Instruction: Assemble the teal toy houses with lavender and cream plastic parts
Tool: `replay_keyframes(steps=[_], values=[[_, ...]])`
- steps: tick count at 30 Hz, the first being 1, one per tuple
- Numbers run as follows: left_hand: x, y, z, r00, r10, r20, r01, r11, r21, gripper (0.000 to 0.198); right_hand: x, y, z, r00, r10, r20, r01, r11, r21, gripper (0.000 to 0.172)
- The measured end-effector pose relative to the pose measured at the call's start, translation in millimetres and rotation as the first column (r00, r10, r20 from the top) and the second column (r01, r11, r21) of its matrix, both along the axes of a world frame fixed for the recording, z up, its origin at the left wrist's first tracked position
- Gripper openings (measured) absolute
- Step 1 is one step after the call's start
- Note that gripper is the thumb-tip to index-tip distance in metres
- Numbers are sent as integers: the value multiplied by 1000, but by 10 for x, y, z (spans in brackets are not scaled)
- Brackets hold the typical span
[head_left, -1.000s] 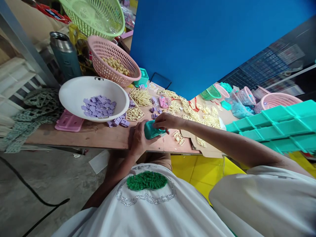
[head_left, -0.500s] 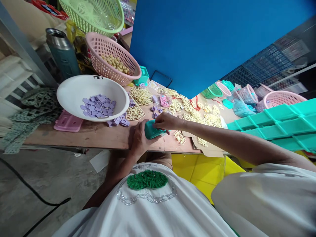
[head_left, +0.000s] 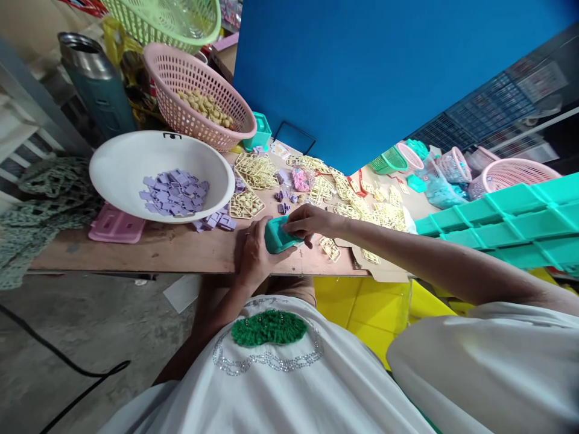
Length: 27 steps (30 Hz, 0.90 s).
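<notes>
A small teal plastic box [head_left: 277, 237] is at the table's front edge, its hollow side facing up. My left hand [head_left: 257, 250] is wrapped round its left side and holds it. My right hand [head_left: 307, 223] is closed at the box's right side, fingers curled in over its hollow; what they pinch, if anything, is hidden. Just beyond the box lie small purple parts [head_left: 283, 208] and a cream-coloured plastic frame of parts [head_left: 245, 205]. Another cream frame [head_left: 330, 248] lies to the right of my right hand.
On the left stand a white bowl [head_left: 117, 175] of purple pieces, a pink basket [head_left: 158, 78] of beige pieces and a teal flask [head_left: 102, 90]. A blue panel [head_left: 344, 78] rises behind the table. Stacked teal trays [head_left: 497, 226] are at the right, near my right arm.
The teal box has tipped so more of its hollow shows. My right hand has shifted slightly to the right over it. The camera view has moved a little.
</notes>
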<state>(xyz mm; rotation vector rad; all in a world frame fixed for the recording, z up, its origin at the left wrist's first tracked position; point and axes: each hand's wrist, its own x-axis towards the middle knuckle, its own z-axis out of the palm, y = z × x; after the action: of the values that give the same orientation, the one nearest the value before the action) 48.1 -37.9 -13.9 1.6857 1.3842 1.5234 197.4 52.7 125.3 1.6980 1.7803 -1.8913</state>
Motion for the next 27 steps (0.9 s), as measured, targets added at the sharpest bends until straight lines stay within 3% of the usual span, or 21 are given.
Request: replay_keyframes(steps=[8, 15, 21, 27], values=[[-4, -1, -4, 1000, 5, -4, -5, 1000, 2, 86, -85, -48, -4, 991, 46, 124, -64, 988, 139, 33], [-13, 4, 5, 999, 23, -29, -22, 999, 24, 84, -255, -115, 159, 927, 121, 354, -214, 948, 237, 35], [-2, 12, -25, 996, 52, -76, -48, 997, 52, 83, -470, -133, 302, 703, 258, 662, -549, 790, 275, 28], [-2, 35, -59, 993, 46, -112, -39, 997, 63, 78, -729, -250, 316, 445, 282, 850, -762, 618, 194, 29]])
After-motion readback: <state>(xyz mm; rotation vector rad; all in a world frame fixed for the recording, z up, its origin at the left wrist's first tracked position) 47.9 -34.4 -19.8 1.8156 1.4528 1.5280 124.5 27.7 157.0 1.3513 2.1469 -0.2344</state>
